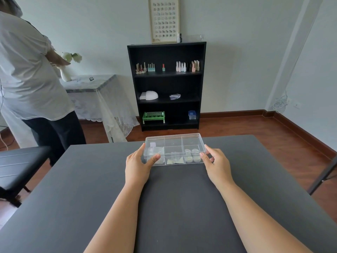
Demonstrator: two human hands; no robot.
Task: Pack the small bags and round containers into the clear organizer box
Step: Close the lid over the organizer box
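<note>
The clear organizer box (173, 141) lies on the dark table (102, 179) in front of me, its lid down. Small bags (174, 160) fill its middle front compartments and more lie at the left (155, 150). Several round containers (192, 155) sit in the right front compartment. My left hand (138, 164) grips the box's left front corner, thumb on the lid. My right hand (216, 165) holds the right front corner, thumb on the lid, fingers along the side.
A black bookshelf (166, 84) with nail polish bottles stands against the far wall. A person in a white shirt (27, 70) stands at the left by a lace-covered side table (94, 86). A black bench (20, 161) is left of my table.
</note>
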